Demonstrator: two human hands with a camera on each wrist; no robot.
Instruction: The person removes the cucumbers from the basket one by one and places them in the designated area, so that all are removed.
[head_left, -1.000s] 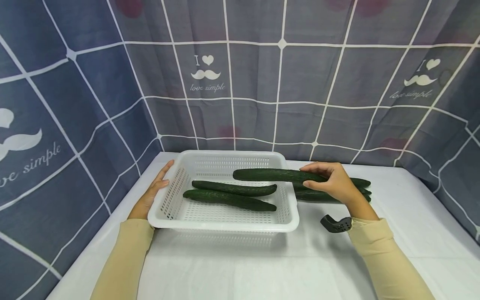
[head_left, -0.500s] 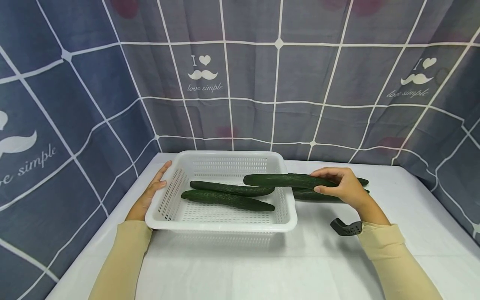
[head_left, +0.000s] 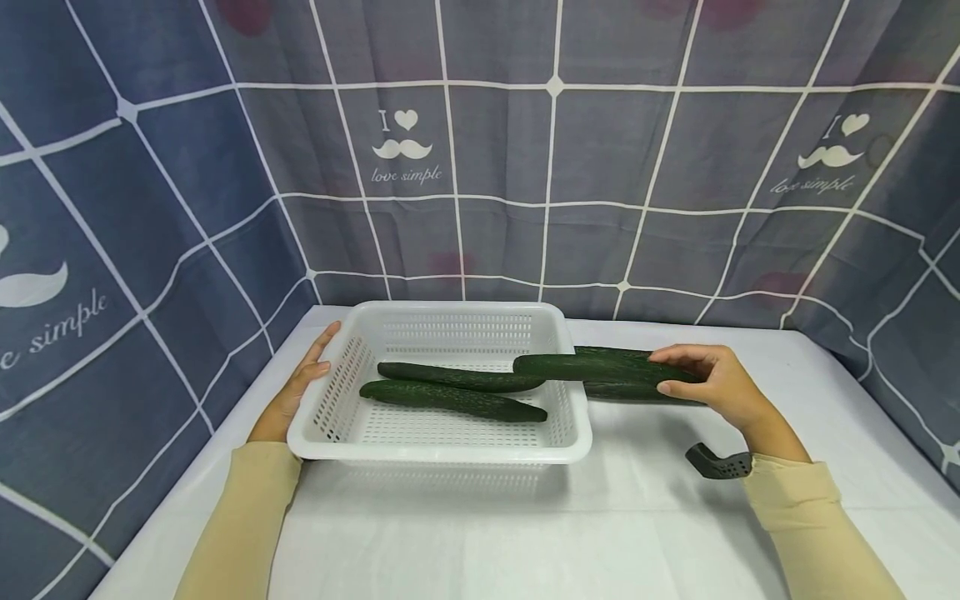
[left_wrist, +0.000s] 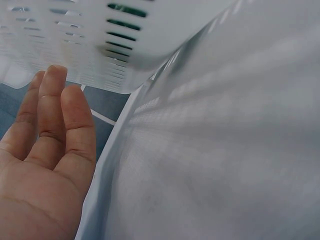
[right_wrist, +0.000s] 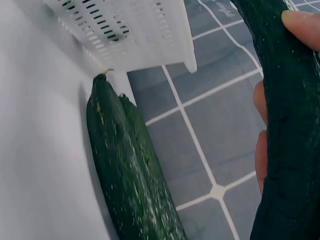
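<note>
My right hand (head_left: 723, 387) grips a dark green cucumber (head_left: 585, 367) near its right end, thumb in front and fingers behind. Its far end reaches left over the right rim of a white plastic basket (head_left: 442, 455). Beneath, two more cucumbers (right_wrist: 125, 170) lie side by side on the table, partly hidden in the head view. Inside the basket rest a rear cucumber (head_left: 459, 379) and a front cucumber (head_left: 453, 401), roughly parallel. At the basket's left side is my left hand (head_left: 295, 392), its fingers fairly straight and touching the outer wall.
A white cloth covers the table (head_left: 465, 533). Grey and blue checked curtains (head_left: 502, 167) stand close behind and at both sides. On my right wrist sits a black strap-like piece (head_left: 716, 462).
My right hand has drawn the held cucumber to the right and slightly down, so less of it hangs over the basket. The left hand stays at the basket's side.
</note>
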